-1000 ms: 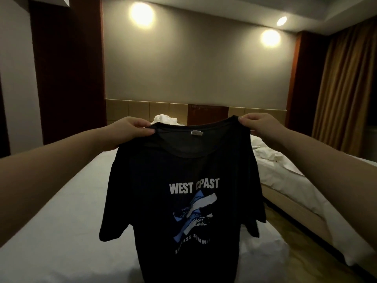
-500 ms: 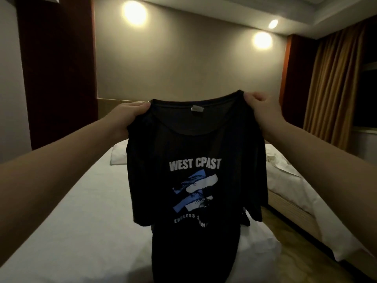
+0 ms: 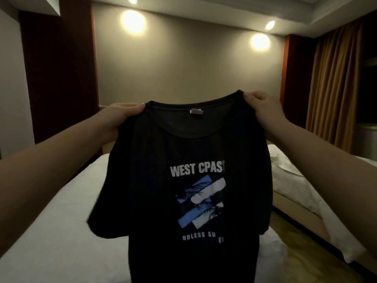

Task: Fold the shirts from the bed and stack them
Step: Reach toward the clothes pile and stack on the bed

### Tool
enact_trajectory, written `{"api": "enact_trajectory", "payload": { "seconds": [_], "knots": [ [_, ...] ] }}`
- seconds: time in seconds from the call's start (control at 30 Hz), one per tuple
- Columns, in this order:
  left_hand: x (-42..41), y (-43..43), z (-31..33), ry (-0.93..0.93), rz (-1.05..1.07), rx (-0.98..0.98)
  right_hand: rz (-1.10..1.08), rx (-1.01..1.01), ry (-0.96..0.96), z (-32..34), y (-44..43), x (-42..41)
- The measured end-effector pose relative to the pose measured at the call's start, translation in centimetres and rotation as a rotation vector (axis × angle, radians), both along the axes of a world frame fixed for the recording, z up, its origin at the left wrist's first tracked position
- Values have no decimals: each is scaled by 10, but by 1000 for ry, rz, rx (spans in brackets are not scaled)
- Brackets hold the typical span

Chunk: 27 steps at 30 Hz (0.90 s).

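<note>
A black T-shirt [image 3: 155,180] with white "WEST CPAST" lettering and a blue-and-white print hangs full length in front of me, print facing me. My left hand [image 3: 120,117] pinches its left shoulder next to the collar. My right hand [image 3: 263,111] pinches the right shoulder at the same height. The shirt hangs above the white bed [image 3: 51,231], and its hem drops out of view at the bottom. No other shirts or stack show; the hanging shirt hides the middle of the bed.
A second bed with rumpled white bedding [image 3: 295,180] stands to the right across a narrow strip of floor [image 3: 306,268]. Ochre curtains [image 3: 334,88] hang at the far right. Dark wooden panels and a lit beige wall close the far end.
Both hands have lifted the shirt higher and held it out, and the view has tilted up. The left sleeve has swung outward. The grips on the shoulders are unchanged.
</note>
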State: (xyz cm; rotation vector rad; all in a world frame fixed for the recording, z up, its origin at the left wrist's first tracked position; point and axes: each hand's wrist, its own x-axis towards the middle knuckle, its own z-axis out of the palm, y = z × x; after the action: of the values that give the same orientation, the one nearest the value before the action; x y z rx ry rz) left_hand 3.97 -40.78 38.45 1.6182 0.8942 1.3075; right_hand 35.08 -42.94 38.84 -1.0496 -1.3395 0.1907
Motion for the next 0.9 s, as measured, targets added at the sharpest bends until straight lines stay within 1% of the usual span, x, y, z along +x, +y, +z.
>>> {"api": "enact_trajectory", "payload": {
  "seconds": [0.07,0.13,0.2,0.27,0.3,0.4,0.43,0.5,0.6,0.7,0.8,0.83,0.9],
  "knots": [
    [-1,-1,-1,-33,6,-11,69,-64,32,-5,-1,1],
    [0,-4,-3,29,16,-19,127,-134,77,-11,-7,2],
    [1,-10,-2,73,51,-42,171,-131,154,-10,-14,5],
    [7,-16,-2,20,104,-108,215,-147,238,-8,-20,6],
    [12,-19,-2,-22,143,-153,210,-197,252,-8,-21,6],
    [27,-24,-9,-112,239,-231,136,-417,201,-18,-18,-3],
    [30,-24,-13,-103,262,-240,132,-462,213,-22,-15,-7],
    [30,-25,-19,-43,317,-250,170,-530,300,-29,-10,-14],
    [24,-30,-23,0,354,-265,306,-589,485,-37,-6,-29],
    [28,-41,-34,-135,285,-321,483,-593,650,-52,-9,-57],
    [44,-54,-60,-332,183,-346,708,-606,739,-75,-19,-91],
    [48,-57,-70,-378,173,-327,764,-600,774,-83,-22,-101],
    [54,-63,-94,-351,229,-216,804,-589,805,-101,-35,-122]
  ]
}}
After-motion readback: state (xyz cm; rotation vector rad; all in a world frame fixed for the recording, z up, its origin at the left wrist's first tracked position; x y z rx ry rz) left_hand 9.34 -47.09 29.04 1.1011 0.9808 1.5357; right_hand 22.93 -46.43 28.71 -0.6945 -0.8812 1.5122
